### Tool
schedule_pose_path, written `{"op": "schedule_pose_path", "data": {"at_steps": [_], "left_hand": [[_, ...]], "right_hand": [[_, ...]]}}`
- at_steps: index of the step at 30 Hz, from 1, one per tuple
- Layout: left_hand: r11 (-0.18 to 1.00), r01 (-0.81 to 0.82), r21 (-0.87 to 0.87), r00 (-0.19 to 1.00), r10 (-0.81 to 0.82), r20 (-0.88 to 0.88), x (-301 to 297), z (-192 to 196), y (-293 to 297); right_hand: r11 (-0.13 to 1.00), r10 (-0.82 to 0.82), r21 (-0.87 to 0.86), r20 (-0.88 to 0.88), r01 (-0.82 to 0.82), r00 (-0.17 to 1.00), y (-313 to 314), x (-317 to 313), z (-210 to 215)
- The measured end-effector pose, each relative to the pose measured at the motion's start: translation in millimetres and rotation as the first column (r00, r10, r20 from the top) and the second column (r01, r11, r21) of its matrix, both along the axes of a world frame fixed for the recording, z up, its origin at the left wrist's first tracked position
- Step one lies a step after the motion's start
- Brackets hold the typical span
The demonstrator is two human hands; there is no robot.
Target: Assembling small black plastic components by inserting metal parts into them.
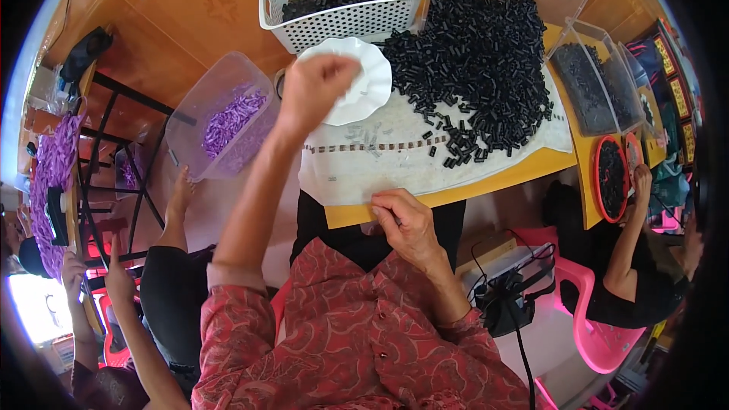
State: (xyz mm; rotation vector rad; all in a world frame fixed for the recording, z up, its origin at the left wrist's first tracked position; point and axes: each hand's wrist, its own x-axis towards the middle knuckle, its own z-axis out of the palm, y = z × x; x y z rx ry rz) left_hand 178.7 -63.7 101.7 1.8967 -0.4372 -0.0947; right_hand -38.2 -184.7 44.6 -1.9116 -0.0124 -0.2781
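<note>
My left hand (315,91) is raised over a white scalloped plate (373,91) on the table. It is a little blurred, its fingers curled in, and whatever they may hold is hidden. A few small clear pieces (364,137) lie on the white cloth (345,178) below the plate. Close to the table's near edge is my right hand (408,220), thumb and fingers pressed together; I cannot make out anything between them. A big heap of short black tubes (486,61) spreads over the cloth to the right of the plate.
Behind the plate stands a white perforated basket (345,30) with black pieces. A clear bin (243,133) of purple pieces is at left. Clear boxes (588,87) and a red tray (600,209) sit at right. Other people work on both sides; a pink chair (585,319) stands at lower right.
</note>
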Motion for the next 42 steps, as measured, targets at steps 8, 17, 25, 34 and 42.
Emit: {"op": "schedule_pose_path", "data": {"at_steps": [8, 17, 25, 34, 42], "left_hand": [[0.984, 0.088, 0.154, 0.966, -0.122, 0.227, -96, -56, 18], [0.988, -0.054, 0.148, 0.976, 0.021, 0.218, -115, -58, 19], [0.998, -0.018, -0.057, 1.0, 0.017, -0.022, -148, -62, 25], [0.878, -0.187, -0.44, 0.802, -0.122, -0.584, -156, -71, 30], [0.698, -0.317, -0.642, 0.717, -0.267, -0.644, -155, -79, 32]], "right_hand": [[0.996, -0.037, -0.074, 0.097, 0.044, 0.995, -11, 4, -3], [0.792, -0.346, -0.4, 0.329, 0.461, 0.879, -43, 39, -7], [0.62, -0.447, -0.642, 0.182, 0.45, 0.876, -62, 65, -15], [0.984, -0.145, -0.097, 0.025, 0.147, 0.989, -41, 47, -1], [0.997, 0.065, 0.048, 0.005, -0.065, 0.998, -11, 33, 4]]}}
